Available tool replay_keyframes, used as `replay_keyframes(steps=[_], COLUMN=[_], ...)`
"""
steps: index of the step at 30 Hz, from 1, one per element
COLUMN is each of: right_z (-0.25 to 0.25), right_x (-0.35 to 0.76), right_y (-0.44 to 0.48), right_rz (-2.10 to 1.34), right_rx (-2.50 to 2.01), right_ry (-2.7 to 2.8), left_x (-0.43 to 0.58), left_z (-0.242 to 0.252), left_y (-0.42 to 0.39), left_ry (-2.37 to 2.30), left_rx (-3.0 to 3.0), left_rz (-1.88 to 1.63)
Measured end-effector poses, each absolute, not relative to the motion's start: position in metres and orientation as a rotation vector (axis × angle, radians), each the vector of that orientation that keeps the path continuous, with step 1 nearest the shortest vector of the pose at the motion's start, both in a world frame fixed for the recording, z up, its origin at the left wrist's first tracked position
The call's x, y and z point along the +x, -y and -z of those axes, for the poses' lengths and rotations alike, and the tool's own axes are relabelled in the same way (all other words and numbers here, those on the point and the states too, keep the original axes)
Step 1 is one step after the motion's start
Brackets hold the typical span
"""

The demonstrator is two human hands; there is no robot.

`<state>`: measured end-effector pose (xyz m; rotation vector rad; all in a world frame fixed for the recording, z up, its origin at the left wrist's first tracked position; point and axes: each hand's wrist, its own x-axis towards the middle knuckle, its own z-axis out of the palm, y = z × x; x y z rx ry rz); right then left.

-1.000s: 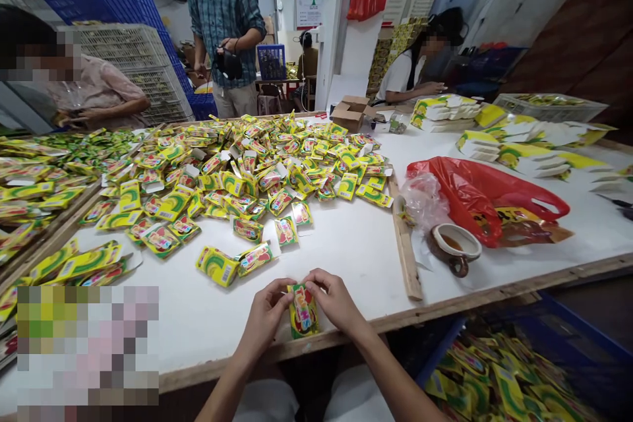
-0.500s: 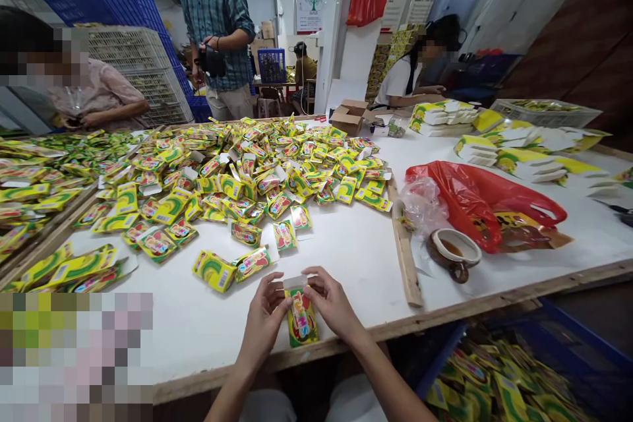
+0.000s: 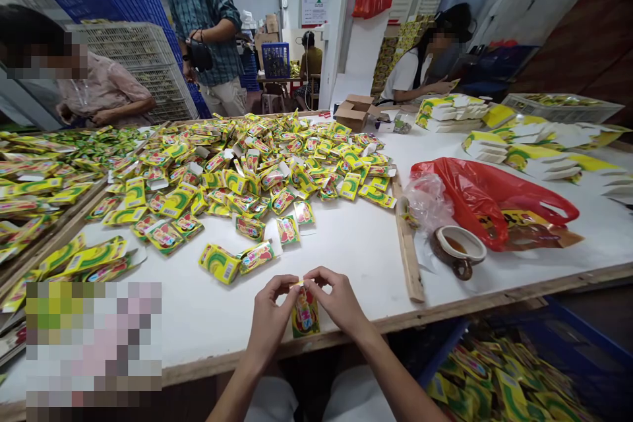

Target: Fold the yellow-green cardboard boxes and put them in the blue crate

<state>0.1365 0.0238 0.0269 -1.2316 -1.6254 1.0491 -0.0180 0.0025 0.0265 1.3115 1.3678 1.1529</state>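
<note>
A small yellow and green carton (image 3: pixel 305 316) stands between both my hands at the near edge of the white table (image 3: pixel 356 250). My left hand (image 3: pixel 270 320) pinches its top left corner. My right hand (image 3: pixel 339 303) pinches the top right, fingers closed over the flap. Two more cartons (image 3: pixel 236 260) lie just beyond my left hand. A big heap of the same cartons (image 3: pixel 257 165) covers the middle of the table.
A wooden strip (image 3: pixel 406 237) divides the table. Right of it lie a red plastic bag (image 3: pixel 487 201), a clear bag and a small cup of brown liquid (image 3: pixel 459 249). A blue crate of cartons (image 3: pixel 509 376) sits below right. Other people sit and stand around the far side.
The white top flap that stood up half a second ago is now folded down under my fingers. The carton sits more upright. The standing person has stepped left.
</note>
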Motion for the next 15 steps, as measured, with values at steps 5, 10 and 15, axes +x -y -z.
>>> replay_keyframes(steps=[5, 10, 15], right_z=[-0.028, -0.024, -0.014], right_x=[0.136, 0.137, 0.138], right_y=[-0.029, -0.025, -0.017], right_rz=[-1.089, -1.149, -1.206], right_rx=[-1.225, -1.181, -1.139], right_ry=[1.61, 1.558, 1.47], left_x=[-0.015, -0.019, -0.022], left_z=[-0.025, -0.022, -0.014], left_y=[-0.01, -0.009, 0.002], left_ry=[-1.372, -1.332, -1.257], left_rx=[1.239, 1.184, 1.191], left_rz=[-1.159, -1.14, -1.136])
